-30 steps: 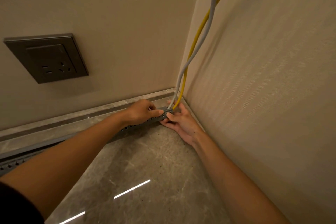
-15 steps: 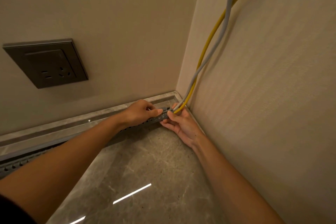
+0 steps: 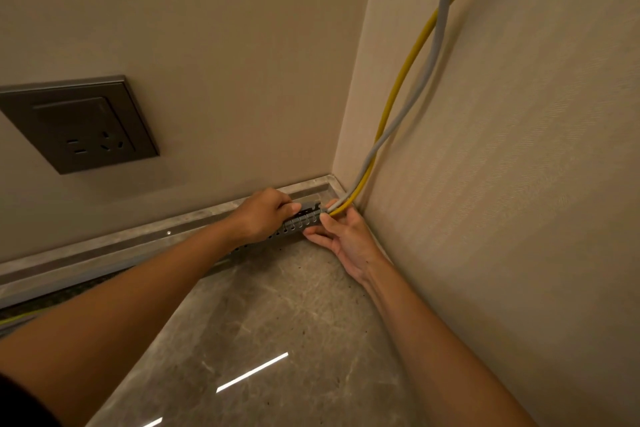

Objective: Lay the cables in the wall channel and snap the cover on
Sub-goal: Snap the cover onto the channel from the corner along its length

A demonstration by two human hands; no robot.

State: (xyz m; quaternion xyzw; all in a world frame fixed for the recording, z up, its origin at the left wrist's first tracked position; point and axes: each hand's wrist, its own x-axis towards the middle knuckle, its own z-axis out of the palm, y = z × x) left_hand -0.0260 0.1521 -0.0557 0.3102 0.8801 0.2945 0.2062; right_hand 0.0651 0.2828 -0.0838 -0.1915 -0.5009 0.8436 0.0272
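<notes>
Cables (image 3: pixel 366 168) pinched by right hand (image 3: pixel 346 239), left hand (image 3: pixel 263 215) gripping slotted channel (image 3: pixel 298 224)

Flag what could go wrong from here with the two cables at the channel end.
The yellow cable and grey cable bend sharply where the right hand pinches them in the corner; forcing could kink them. They cross higher up, so they may lie twisted and bulge out of the slotted channel.

Beige walls (image 3: pixel 207 28) are meeting in a corner, ctr-right; dark socket plate (image 3: pixel 74 125) is sitting mid-left w/ grey skirting (image 3: pixel 104 258) running below; polished stone floor (image 3: pixel 294 315) is reflecting a light strip (image 3: pixel 252 372), btm ctr.
</notes>
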